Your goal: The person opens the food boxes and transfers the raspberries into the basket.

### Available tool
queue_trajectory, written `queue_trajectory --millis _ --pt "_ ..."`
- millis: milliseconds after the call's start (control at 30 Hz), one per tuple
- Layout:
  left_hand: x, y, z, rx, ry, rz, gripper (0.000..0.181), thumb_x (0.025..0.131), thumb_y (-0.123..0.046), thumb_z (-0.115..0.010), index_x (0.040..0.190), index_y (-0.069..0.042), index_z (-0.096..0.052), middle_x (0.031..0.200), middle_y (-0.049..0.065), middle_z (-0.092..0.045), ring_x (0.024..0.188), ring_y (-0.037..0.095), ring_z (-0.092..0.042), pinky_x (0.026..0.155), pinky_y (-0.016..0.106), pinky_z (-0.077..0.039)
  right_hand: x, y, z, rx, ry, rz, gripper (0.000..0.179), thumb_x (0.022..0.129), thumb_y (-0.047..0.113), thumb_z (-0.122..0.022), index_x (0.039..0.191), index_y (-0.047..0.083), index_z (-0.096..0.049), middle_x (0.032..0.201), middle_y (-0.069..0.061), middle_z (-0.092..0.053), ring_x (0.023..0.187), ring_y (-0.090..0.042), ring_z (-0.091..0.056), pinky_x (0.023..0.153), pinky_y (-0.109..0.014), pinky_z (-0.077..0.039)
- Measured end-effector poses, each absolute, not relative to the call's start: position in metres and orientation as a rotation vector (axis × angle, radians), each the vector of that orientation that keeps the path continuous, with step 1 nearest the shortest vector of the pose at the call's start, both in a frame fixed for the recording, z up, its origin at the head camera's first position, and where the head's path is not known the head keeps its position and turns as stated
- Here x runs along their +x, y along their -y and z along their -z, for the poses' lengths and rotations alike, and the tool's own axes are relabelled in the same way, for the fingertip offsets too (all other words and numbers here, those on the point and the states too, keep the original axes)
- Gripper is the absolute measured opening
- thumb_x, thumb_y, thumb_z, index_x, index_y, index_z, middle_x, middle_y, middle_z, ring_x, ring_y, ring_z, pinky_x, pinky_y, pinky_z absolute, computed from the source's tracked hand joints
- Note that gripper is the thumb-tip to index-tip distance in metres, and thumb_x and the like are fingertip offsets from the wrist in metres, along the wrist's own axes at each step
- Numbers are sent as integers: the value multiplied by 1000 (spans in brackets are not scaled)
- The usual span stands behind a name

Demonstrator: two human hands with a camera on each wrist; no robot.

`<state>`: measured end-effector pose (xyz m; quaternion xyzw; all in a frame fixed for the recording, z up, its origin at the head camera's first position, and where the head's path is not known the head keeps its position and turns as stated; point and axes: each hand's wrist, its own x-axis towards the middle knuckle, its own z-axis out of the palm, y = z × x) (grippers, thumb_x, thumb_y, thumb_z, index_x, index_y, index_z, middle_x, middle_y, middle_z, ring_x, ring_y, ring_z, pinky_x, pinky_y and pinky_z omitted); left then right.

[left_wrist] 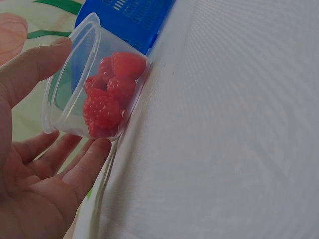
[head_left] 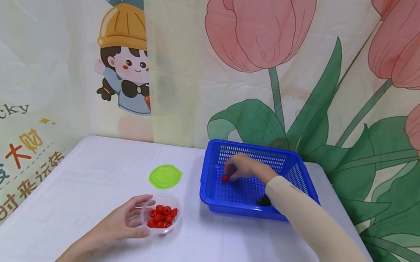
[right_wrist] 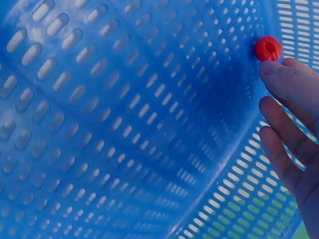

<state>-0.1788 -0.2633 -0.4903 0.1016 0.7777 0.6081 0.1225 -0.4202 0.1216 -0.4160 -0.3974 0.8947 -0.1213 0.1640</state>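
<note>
A small clear plastic cup [head_left: 162,197] stands on the table, holding several red raspberries [left_wrist: 103,108]. My left hand [head_left: 127,220] curves around its left side; in the left wrist view the thumb lies at the rim and a fingertip touches low on the wall. My right hand [head_left: 242,167] reaches down into a blue plastic basket [head_left: 221,207]. At its fingertips, against the basket floor, it pinches a single red raspberry [right_wrist: 269,49]. The other fingers of that hand are bent loosely and hold nothing.
Behind the cup a green lid [head_left: 165,176] lies flat on the white table [head_left: 105,179]. A dark object [head_left: 264,200] shows in the basket under my right forearm, partly hidden. A printed curtain [head_left: 184,81] hangs behind the table.
</note>
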Motion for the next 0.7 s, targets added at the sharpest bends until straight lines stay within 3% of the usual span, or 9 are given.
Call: queue_trajectory --millis 433,700 --pt "-179 263 490 328 -2283 -1764 88 89 -14 -87 161 -16 -37 163 18 -44 149 43 -45 105 18 -51 -397 -138 360 -1246 -2617 421 21 94 10 -82 115 9 -78 116 -10 -77 99 -19 -73 88 -32 -62" --pt "-179 263 490 319 -2283 -1762 88 89 -15 -88 161 -15 -37 163 19 -44 149 45 -44 106 23 -53 -364 -126 336 -1366 -2612 535 23 95 12 -81 118 11 -77 112 -2 -76 97 -16 -72 86 -26 -61"
